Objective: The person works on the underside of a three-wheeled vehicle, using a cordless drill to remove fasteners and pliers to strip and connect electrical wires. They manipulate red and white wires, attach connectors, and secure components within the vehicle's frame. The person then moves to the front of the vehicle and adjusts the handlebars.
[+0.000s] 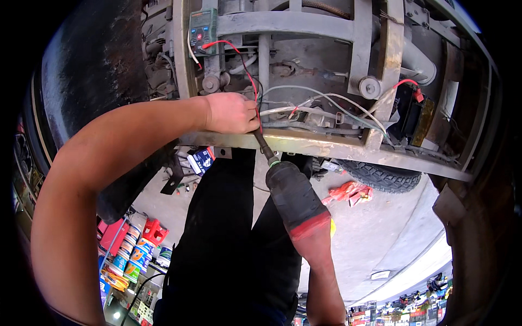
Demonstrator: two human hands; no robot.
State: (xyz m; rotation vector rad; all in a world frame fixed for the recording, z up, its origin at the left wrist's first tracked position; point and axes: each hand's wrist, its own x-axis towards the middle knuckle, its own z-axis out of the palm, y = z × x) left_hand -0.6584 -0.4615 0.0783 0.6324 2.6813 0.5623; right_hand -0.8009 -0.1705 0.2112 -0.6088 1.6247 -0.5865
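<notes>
My left hand (231,112) is raised to a metal vehicle frame (326,145) and pinches a bundle of thin wires (304,103), with a red lead (247,70) running by its fingers. My right hand (296,198), in a dark glove with a red cuff, is closed around the handle of a screwdriver-like tool (265,145). The tool's dark shaft points up to the spot just under my left fingers. A green multimeter (202,30) rests on the frame above, and red and black leads run down from it toward my left hand.
A black box with a red-capped terminal (414,106) sits at the frame's right. Behind the frame are a tyre (380,176), a red rag (350,193), a blue carton (202,160), a red crate (155,231) and stacked cans (130,244). A large black curved panel (92,65) fills the left.
</notes>
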